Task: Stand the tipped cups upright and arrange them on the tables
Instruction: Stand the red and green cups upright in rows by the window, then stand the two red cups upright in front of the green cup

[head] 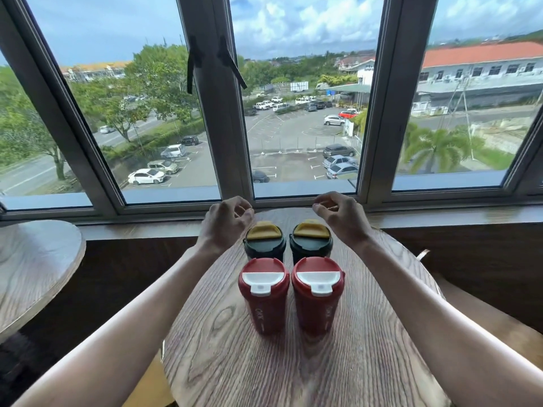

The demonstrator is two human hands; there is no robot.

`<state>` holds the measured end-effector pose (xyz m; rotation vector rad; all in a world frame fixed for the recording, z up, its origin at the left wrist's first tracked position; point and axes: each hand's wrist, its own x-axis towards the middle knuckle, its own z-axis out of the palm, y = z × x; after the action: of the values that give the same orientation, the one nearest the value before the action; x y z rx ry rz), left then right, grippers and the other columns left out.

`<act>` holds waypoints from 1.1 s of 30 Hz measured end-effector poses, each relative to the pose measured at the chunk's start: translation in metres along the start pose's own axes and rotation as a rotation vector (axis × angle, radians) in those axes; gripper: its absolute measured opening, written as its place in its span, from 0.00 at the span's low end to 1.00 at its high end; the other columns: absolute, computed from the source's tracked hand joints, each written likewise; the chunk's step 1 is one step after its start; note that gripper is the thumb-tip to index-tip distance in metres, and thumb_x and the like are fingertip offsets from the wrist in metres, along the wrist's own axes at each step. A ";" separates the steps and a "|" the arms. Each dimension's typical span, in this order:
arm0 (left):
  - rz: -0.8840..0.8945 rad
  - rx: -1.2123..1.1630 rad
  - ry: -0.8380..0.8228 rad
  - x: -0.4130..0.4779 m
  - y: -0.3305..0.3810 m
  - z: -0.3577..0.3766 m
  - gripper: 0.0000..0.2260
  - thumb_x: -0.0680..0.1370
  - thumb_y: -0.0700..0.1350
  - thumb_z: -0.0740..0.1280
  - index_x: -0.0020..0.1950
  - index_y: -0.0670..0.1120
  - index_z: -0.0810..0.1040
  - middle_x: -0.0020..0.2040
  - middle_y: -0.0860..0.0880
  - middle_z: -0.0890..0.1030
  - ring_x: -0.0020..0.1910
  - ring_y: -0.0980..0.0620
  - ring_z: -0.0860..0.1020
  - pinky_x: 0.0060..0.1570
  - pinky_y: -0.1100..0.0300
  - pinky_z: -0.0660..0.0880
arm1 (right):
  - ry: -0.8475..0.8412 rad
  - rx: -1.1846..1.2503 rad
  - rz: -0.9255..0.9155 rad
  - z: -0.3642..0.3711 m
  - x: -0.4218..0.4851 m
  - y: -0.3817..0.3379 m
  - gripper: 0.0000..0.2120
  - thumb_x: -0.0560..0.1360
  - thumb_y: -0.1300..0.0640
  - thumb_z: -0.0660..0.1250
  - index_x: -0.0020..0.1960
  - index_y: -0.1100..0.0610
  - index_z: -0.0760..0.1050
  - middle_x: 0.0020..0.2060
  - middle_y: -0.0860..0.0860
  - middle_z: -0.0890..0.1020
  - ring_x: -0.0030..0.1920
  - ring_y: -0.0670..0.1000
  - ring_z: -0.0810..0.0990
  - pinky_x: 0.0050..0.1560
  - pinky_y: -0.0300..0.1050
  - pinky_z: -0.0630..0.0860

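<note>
Both the left hand [226, 220] and right hand [340, 214] are held loosely curled, empty, above two dark lidded cups [264, 245], nothing touched.

Four cups [291, 277] clustered (touching); table [367, 333] edges bare.

Single head view, looked forward and down from above the table's [264, 374] near edge, faced the window [305, 113] beyond the far edge; close, both forearms in frame.
</note>
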<state>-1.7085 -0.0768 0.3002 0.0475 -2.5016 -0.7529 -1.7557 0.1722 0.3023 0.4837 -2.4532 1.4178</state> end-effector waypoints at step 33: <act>-0.671 0.308 0.398 -0.265 -0.316 -0.421 0.04 0.74 0.44 0.70 0.43 0.49 0.84 0.45 0.48 0.86 0.43 0.45 0.83 0.45 0.55 0.78 | -0.838 0.374 -0.227 0.466 -0.156 -0.367 0.09 0.74 0.60 0.71 0.53 0.62 0.82 0.42 0.58 0.85 0.36 0.47 0.80 0.33 0.30 0.72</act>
<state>-1.3078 -0.5093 0.3074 1.0752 -2.1758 -0.5177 -1.4915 -0.3817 0.3025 1.6721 -2.5327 1.8289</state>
